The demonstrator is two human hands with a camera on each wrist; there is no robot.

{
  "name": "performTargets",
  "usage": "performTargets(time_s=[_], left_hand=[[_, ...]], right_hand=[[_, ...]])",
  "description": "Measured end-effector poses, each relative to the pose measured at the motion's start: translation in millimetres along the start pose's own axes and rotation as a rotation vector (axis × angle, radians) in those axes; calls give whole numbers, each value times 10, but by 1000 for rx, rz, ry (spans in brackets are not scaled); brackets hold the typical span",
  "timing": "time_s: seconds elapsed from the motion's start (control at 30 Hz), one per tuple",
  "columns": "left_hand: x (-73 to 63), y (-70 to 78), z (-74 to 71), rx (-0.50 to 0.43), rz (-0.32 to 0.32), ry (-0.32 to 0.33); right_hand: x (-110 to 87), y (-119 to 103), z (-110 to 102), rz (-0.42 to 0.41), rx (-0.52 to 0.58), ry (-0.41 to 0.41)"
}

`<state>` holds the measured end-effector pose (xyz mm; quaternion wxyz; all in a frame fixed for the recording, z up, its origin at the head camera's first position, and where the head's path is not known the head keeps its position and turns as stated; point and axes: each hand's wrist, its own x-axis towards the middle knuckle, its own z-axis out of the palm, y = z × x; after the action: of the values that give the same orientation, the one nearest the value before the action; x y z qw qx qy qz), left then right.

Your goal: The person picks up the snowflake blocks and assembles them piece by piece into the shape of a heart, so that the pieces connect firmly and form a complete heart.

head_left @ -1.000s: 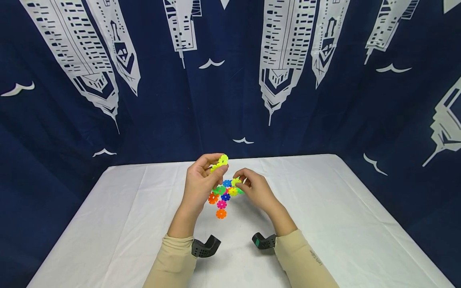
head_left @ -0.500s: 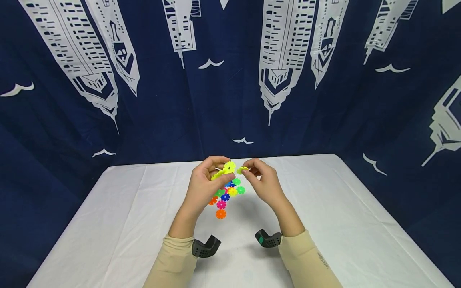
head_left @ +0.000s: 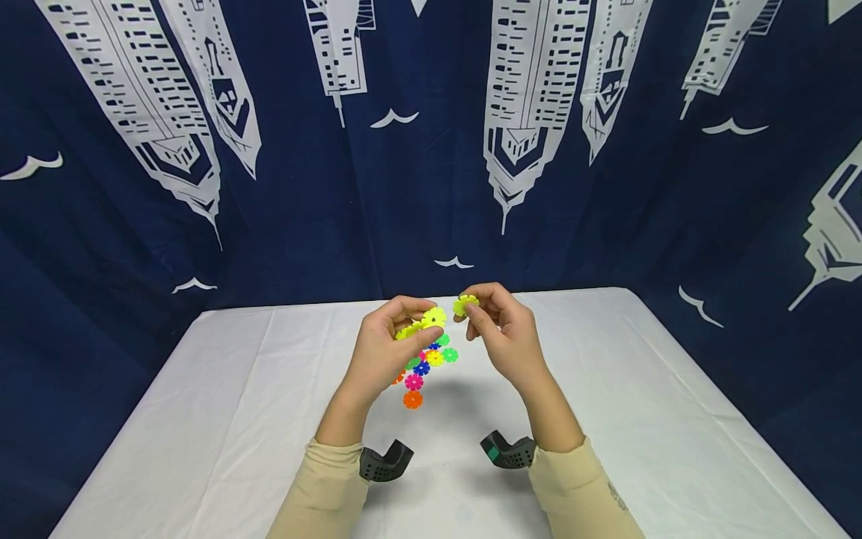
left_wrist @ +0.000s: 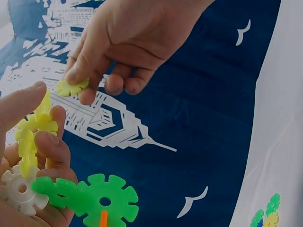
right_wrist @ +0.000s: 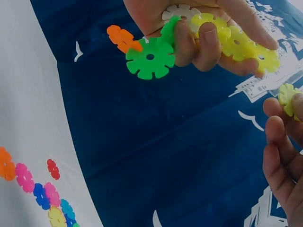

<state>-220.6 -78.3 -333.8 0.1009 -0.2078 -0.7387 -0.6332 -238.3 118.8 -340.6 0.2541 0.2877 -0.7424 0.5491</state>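
Over table (head_left: 222,427); hands (head_left: 382,346) hold disc chain (right_wrist: 162,57), yellow disc (head_left: 462,304)

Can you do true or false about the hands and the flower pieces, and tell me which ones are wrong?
1. The right hand pinches a yellow piece. True.
2. The left hand holds nothing. False: it holds a chain of joined pieces.
3. The chain has a big green piece with an orange piece on it. True.
4. The yellow piece in the right hand is joined to the chain. False: a gap shows between them.
5. The tablecloth is white. True.
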Motion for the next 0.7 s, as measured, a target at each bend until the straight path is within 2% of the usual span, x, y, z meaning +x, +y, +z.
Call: performTargets(time_s=[0.2,0.33,0.53,0.7], left_hand=[[-1,3,7,-30,-5,-33],[0,-1,11,-29,-5,-33],[-3,-1,4,-20,-4,-44],[-9,6,5,-23,-4,-53]], right_hand=[[-5,-52,7,-70,17,-25],[-6,-59,8,-102,5,-30],[-7,-61,27,-126,3,-38],[-17,-67,68,-131,23,-15]])
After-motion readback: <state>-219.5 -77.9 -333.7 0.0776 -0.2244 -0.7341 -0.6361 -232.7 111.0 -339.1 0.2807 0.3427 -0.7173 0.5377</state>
